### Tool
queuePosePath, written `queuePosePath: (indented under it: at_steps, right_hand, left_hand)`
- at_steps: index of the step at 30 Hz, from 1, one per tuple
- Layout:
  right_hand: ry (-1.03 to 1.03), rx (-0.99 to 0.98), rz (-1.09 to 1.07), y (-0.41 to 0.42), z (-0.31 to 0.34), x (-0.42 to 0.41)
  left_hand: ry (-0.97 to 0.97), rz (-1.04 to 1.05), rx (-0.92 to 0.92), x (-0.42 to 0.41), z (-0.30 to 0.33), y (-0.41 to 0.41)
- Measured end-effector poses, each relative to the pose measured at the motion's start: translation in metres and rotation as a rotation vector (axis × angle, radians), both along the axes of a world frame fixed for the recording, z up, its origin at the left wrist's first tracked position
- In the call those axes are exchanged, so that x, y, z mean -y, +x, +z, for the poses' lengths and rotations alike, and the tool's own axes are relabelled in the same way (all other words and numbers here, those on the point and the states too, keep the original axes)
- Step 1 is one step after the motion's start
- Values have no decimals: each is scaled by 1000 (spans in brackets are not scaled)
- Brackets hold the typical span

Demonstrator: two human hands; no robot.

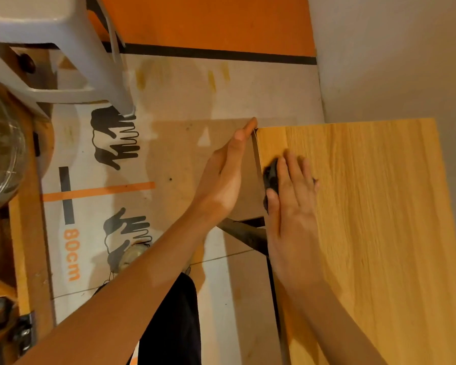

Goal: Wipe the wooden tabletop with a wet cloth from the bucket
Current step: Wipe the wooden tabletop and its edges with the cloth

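The wooden tabletop [366, 219] fills the right half of the view, light oak with vertical grain. A dark cloth [271, 177] lies bunched at its left edge. My right hand [292, 201] presses flat on the cloth with straight fingers, covering most of it. My left hand [225, 177] is held flat beside the table's left edge, just off the top, with the fingertips reaching the far left corner. No bucket shows in this view.
A grey plastic stool [63, 56] stands on the floor at the upper left. A glass bowl [0, 151] sits on a wooden bench [24, 233] at the far left. The printed floor mat [142, 180] lies below. A pale wall [392, 61] borders the table.
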State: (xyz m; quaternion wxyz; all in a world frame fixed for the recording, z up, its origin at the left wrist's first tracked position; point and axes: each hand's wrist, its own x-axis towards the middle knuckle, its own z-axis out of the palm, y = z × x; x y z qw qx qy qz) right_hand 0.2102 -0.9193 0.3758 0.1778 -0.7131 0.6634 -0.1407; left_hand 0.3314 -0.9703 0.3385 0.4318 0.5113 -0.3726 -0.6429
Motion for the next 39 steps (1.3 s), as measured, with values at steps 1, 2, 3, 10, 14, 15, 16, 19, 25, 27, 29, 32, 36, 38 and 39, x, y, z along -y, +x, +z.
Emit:
queuePosePath:
  at_steps: [1, 2, 3, 10, 14, 15, 16, 19, 25, 27, 29, 32, 36, 38, 39]
  right_hand:
    - [-16, 0, -17, 12, -3, 16]
    - [-35, -11, -22, 24, -6, 33]
    - [-61, -36, -14, 34, -9, 48]
    - [-116, -215, 101, 25, -19, 26]
    - [-100, -243, 56, 14, -15, -29]
    - [-94, -260, 37, 12, -13, -44]
    - [-93, -279, 19, 10, -11, -57]
    - [-74, -285, -20, 13, -10, -59]
    - [-101, -218, -60, 40, -15, 28]
    - [-92, -221, -58, 35, -14, 16]
    - [-67, -236, -65, 25, -12, -16]
    - [-15, -241, -90, 14, -6, -66]
    - [64, -184, -137, 8, 2, -109]
    - [93, -138, -155, 4, 7, -127]
    - [105, -107, -167, 2, 11, -137]
  left_hand:
    - [1, -2, -30, 1, 0, 1]
    - [3, 3, -76, 1, 0, 2]
    - [13, 10, -117, 2, 0, 3]
    - [-22, 28, -160, -5, -7, 7]
    - [-95, -48, -25, -14, -3, 6]
    - [-106, -65, 4, -14, -2, 8]
    - [-115, -82, 22, -13, -1, 10]
    - [-121, -119, 28, -12, 1, 15]
    - [-153, -130, 54, -14, 0, 11]
    - [-158, -157, 93, -17, 1, 12]
    - [-169, -173, 146, -19, 2, 14]
    - [-189, -191, 253, -25, 5, 13]
    - [-221, -181, 393, -46, 18, 11]
    - [-241, -207, 422, -59, 29, 11]
    - [-252, -236, 433, -67, 35, 10]
